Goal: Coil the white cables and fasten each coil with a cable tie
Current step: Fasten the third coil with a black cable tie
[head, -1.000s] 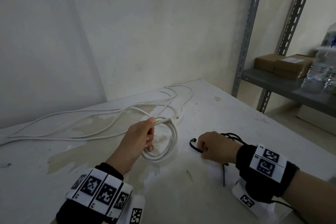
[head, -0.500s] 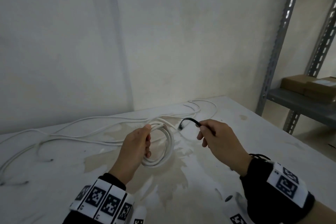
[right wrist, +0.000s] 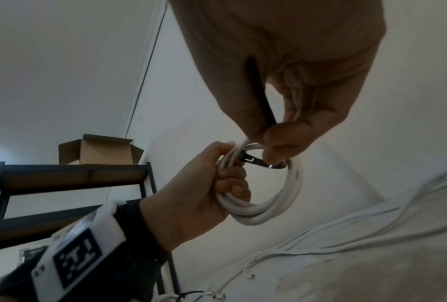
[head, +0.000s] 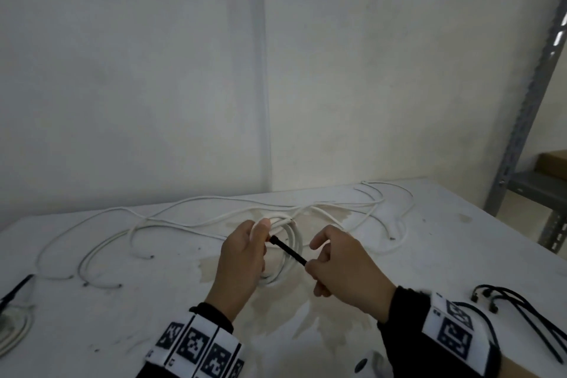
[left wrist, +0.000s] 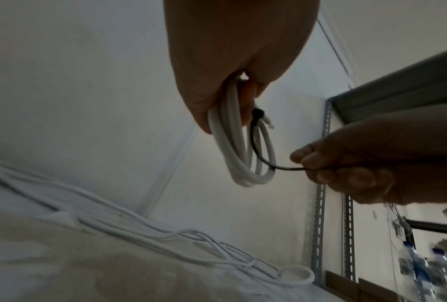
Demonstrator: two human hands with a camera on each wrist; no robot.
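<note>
My left hand (head: 245, 258) grips a small coil of white cable (head: 287, 258) above the white table (head: 429, 258); the coil (left wrist: 240, 155) hangs below its fingers in the left wrist view. My right hand (head: 340, 267) pinches a black cable tie (head: 288, 250) that runs up to the left thumb. In the right wrist view the tie (right wrist: 260, 102) passes through the coil (right wrist: 269, 206), its head beside the left hand (right wrist: 204, 194). The right hand (left wrist: 367, 161) holds the tie's (left wrist: 258, 151) tail.
Several loose white cables (head: 184, 221) lie spread across the back of the table. A bunch of black cable ties (head: 521, 310) lies at the right front. Another tied coil (head: 12, 325) sits at the left edge. A metal shelf (head: 537, 187) stands right.
My right hand picked a black tie from the bunch at the right and carried it left to the coil. The tie's end now meets my left thumb; the camera tilted up.
</note>
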